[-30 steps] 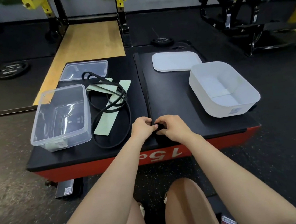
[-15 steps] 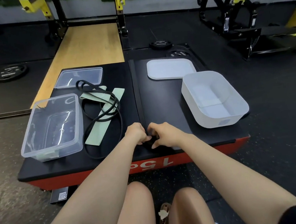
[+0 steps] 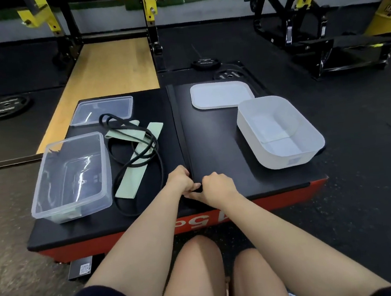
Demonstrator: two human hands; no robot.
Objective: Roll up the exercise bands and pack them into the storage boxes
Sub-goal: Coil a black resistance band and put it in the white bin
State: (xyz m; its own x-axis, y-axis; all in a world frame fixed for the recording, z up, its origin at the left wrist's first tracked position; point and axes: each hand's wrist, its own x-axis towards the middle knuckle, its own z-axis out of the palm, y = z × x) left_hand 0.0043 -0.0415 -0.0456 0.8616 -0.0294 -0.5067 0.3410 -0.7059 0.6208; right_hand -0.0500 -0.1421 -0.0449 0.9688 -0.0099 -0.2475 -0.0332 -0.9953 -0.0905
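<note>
A long flat black band lies straight down the middle of the black-topped platform. Its near end is curled between my left hand and my right hand, which both pinch it close together near the front edge. To the left, a thin black loop band lies tangled over a pale green band. A clear plastic box stands at the left and a white box at the right; both hold nothing.
A clear lid lies behind the clear box and a white lid behind the white box. Weight plates lie on the floor, with a wooden lifting strip and yellow racks beyond. My knees are below the platform's red front.
The view has tipped back, so the platform sits higher in frame. My hands stay pinched together on the black band's near end, shifted slightly as they work it.
</note>
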